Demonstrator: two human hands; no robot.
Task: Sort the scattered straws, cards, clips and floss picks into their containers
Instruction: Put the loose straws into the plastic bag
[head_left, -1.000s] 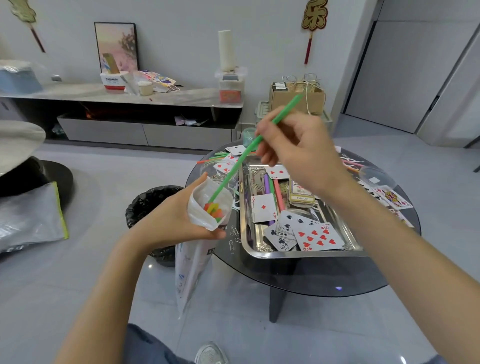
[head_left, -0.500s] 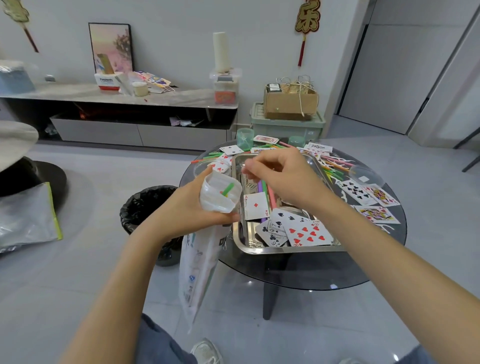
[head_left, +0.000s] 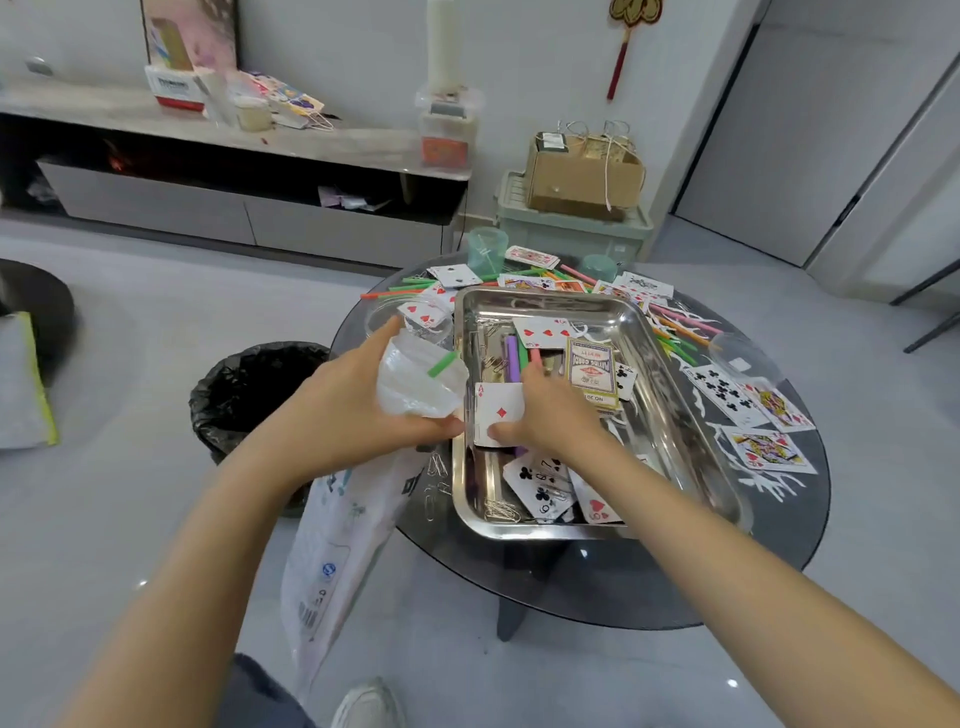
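Down from the bag's mouth, the right hand (head_left: 550, 415) now sits low inside the steel tray (head_left: 545, 304), where a second ago it was feeding a green straw (head_left: 443, 364) into the plastic bag (head_left: 415, 387). That straw is in the bag now, with only its tip poking out of the mouth. The left hand (head_left: 343, 410) holds the bag as before, fingers curled round its neck, just beside the tray's left rim. The rest of the bag hangs below the counter (head_left: 701, 571) edge. The right fingers are bent down among the purple straw (head_left: 512, 358) and its neighbours, with the thumb against the ace of diamonds (head_left: 500, 413); whether they grip anything I cannot tell. The tray also holds a card box (head_left: 592, 374), loose cards (head_left: 540, 483) and paper clips (head_left: 501, 512). Outside it, on the counter, lie more straws (head_left: 410, 287), more cards and white floss picks (head_left: 763, 483).
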